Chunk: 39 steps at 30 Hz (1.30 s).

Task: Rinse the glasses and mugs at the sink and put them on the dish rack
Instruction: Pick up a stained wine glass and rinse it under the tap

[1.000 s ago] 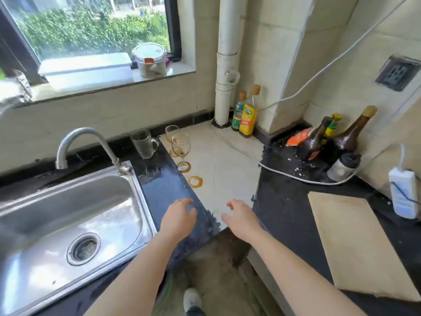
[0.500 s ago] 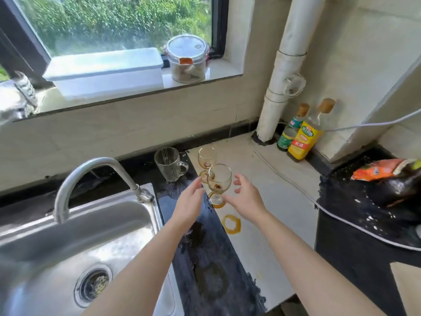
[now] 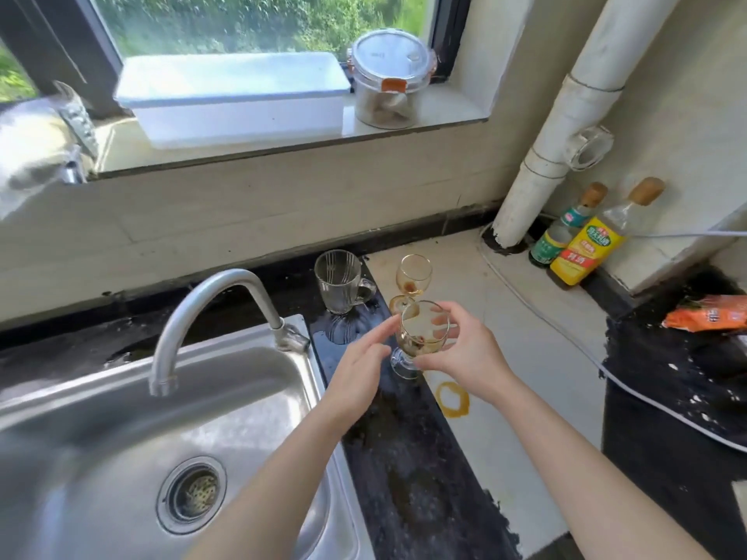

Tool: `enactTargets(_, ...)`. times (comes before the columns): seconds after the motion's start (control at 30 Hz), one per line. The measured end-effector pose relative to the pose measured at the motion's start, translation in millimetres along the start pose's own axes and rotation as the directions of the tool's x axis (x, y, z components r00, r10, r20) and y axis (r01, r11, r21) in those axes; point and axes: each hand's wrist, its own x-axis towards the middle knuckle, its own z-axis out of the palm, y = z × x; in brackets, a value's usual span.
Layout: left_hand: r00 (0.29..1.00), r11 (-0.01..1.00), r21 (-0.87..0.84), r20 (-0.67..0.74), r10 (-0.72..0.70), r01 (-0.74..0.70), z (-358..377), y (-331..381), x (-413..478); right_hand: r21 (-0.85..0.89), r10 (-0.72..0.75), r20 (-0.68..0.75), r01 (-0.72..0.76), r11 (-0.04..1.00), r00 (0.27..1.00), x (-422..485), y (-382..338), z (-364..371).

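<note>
The right hand (image 3: 465, 357) is gripping a stemmed glass (image 3: 420, 337) holding brown dregs by the tabletop's (image 3: 404, 458) sink (image 3: 121, 398) edge, with the left hand (image 3: 359, 365) hovering open beside it, while a second stained glass (image 3: 413, 274) and an empty mug (image 3: 338, 281) are standing behind.

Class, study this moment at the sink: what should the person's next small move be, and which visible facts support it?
Probably carry the stemmed glass left, over the sink and under the faucet. The right hand grips its bowl, brown residue sits inside, and the left hand is open beside it, free for the tap.
</note>
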Motion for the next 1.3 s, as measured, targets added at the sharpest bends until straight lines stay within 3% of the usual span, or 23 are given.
enactTargets(0.2, 0.999, 0.995, -0.102, -0.051, 0.017, -0.022, -63.1, -19.4, -51.6, 0.093, -0.065, 0.146, 0.051, 0.994, 0.987, -29.0, -44.6, 49.0)
enactTargets(0.4, 0.995, 0.998, 0.029, -0.083, -0.06, 0.062, -126.0, -64.2, -91.4, 0.093, -0.043, 0.246, 0.021, 0.995, 0.968, -44.7, -79.0, 115.3)
enactTargets(0.53, 0.987, 0.994, -0.05, -0.128, -0.101, 0.095, -143.8, -85.3, -106.8, 0.072, -0.013, 0.29, -0.008, 0.997, 0.957, -50.5, -92.1, 152.2)
enactTargets(0.7, 0.958, 0.97, -0.155, -0.191, -0.215, 0.187, -155.3, -105.2, -112.1, 0.08, 0.068, 0.445, -0.115, 0.99, 0.893, -45.5, -88.2, 175.7)
enactTargets(0.77, 0.949, 0.964, -0.158, -0.202, -0.244, 0.214, -158.8, -108.9, -114.0, 0.124, 0.062, 0.362, -0.114, 0.986, 0.93, -38.6, -87.7, 175.6)
enactTargets(0.8, 0.945, 0.962, -0.157, -0.205, -0.255, 0.225, -160.7, -110.8, -115.0, 0.114, 0.057, 0.248, -0.088, 0.99, 0.967, -33.3, -85.9, 175.6)
enactTargets(0.87, 0.94, 0.957, -0.162, -0.206, -0.273, 0.243, -164.1, -113.7, -116.3, -0.049, 0.054, -0.014, -0.055, 0.997, 0.998, -18.1, -79.3, 176.8)
enactTargets(0.9, 0.938, 0.955, -0.163, -0.208, -0.278, 0.247, -165.6, -115.3, -116.4, -0.171, 0.042, -0.073, -0.054, 0.984, 0.996, -8.8, -75.5, 178.8)
enactTargets(1.03, 0.926, 0.946, -0.184, -0.222, -0.305, 0.267, -168.8, -119.3, -114.2, -0.529, -0.002, 0.092, 0.05, 0.847, 0.996, 23.5, -65.7, 193.6)
enactTargets(1.3, 0.909, 0.936, -0.207, -0.253, -0.332, 0.284, -171.3, -125.9, -111.0, -0.862, -0.201, 0.116, 0.199, 0.467, 0.973, 48.9, -65.0, 200.0)
